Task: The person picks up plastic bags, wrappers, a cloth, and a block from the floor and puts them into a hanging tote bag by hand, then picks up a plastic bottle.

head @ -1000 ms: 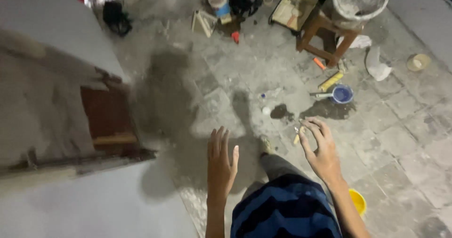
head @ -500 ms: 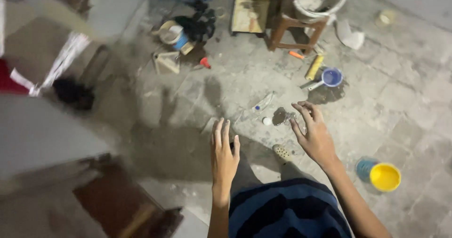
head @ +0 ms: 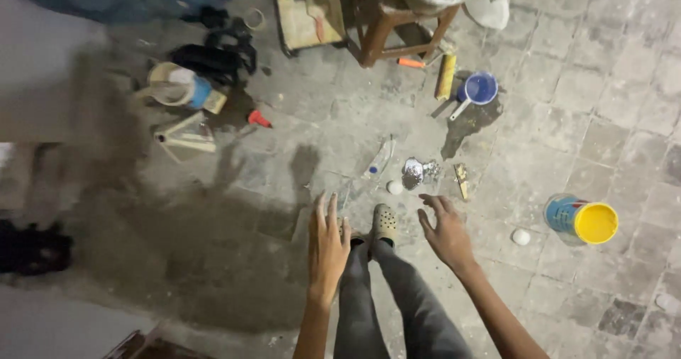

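My left hand (head: 328, 249) is stretched out flat, fingers apart and pointing forward, holding nothing. My right hand (head: 445, 233) hangs over the tiled floor with its fingers loosely spread and nothing in it. Between the hands I see my legs in grey trousers and a perforated clog (head: 384, 223) on my foot. On the floor just beyond my right hand lie a small white ball (head: 394, 186), a crumpled piece of foil (head: 415, 172), a clear plastic bottle (head: 379, 160) and a small scraper (head: 462, 180).
A yellow-mouthed tin (head: 583, 220) lies on its side at the right, near another white ball (head: 521, 237). Farther off are a blue cup (head: 477, 90), a paint roller (head: 445, 76), a wooden stool (head: 397, 25) bearing a bucket, a board (head: 308, 10) and dark clutter (head: 213, 54).
The view has swung left to right and downward; the wall and wooden frame left the view. My legs and shoe now show. My right hand opened from a pinched pose.
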